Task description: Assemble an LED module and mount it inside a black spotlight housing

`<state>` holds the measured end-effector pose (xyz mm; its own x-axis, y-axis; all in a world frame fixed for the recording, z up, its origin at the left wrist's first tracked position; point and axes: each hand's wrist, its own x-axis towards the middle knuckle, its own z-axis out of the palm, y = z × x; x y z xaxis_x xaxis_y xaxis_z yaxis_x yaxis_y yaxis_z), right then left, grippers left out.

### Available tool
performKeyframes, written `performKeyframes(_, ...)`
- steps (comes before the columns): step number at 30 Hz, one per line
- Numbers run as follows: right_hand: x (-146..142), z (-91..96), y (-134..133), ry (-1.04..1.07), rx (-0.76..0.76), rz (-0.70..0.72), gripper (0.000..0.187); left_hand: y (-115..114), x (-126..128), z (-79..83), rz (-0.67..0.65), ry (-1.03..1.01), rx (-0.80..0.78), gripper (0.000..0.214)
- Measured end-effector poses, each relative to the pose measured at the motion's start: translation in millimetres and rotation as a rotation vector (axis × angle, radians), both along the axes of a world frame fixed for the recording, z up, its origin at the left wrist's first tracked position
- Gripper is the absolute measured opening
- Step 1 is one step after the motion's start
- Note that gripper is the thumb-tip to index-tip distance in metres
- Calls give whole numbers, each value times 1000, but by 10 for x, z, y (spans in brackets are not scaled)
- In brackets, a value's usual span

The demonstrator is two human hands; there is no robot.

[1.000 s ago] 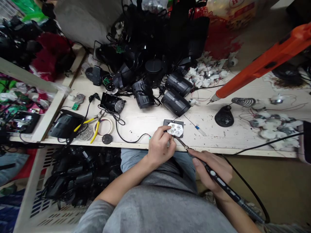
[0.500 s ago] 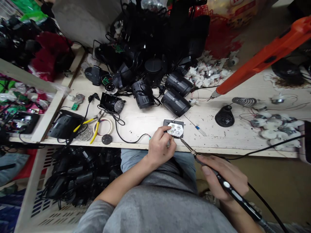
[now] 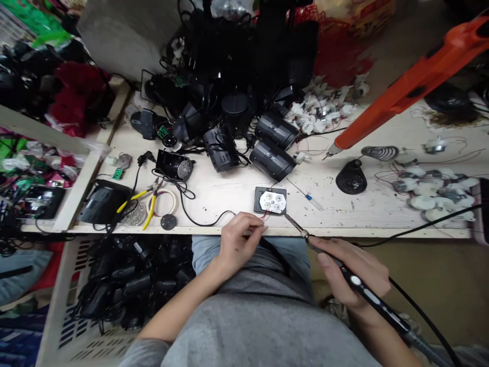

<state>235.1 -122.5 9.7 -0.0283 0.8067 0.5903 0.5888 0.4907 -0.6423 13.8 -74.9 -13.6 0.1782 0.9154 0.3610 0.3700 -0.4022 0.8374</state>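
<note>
My right hand (image 3: pixel 351 272) is wrapped round a black soldering iron (image 3: pixel 361 288), its tip pointing up and left to the near right corner of a small black panel (image 3: pixel 260 205). On that panel lies a white LED board (image 3: pixel 273 200) with several round lenses. My left hand (image 3: pixel 240 238) is closed in a pinch at the bench edge, just below the board. Thin red wires (image 3: pixel 264 216) run from the board to its fingertips. A black cable (image 3: pixel 204 223) leads along the bench toward this hand. A screwdriver (image 3: pixel 308 197) lies right of the panel.
Black cylindrical housings (image 3: pixel 273 159) lie beyond the panel. An orange electric screwdriver (image 3: pixel 397 94) hangs in from the upper right. At left are yellow-handled cutters (image 3: pixel 150 210) and a tape roll (image 3: pixel 173 196). White motors (image 3: pixel 435 196) are piled at right; a crate (image 3: pixel 64 300) stands below.
My left hand has drawn back from the LED board toward me, uncovering the board and its red wires. The soldering iron stays close to the panel's corner. The view has shifted slightly.
</note>
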Motion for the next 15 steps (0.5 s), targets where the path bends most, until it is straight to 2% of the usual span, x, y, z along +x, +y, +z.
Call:
performKeyframes(5,-5,2,0,-5,5,10,24,41,55,-55,54,-220,-232,5)
performKeyframes(8,-4,18,-8,-9,-1,6,24,75,99,-97,102,-238,-302,11)
performKeyframes(11,-8,38,-24,-14,-8,4,26,96,129,-113,115,-159,-247,11)
performKeyframes(15,-14,51,-37,-30,-17,10,28,100,133,-84,51,-53,-94,10)
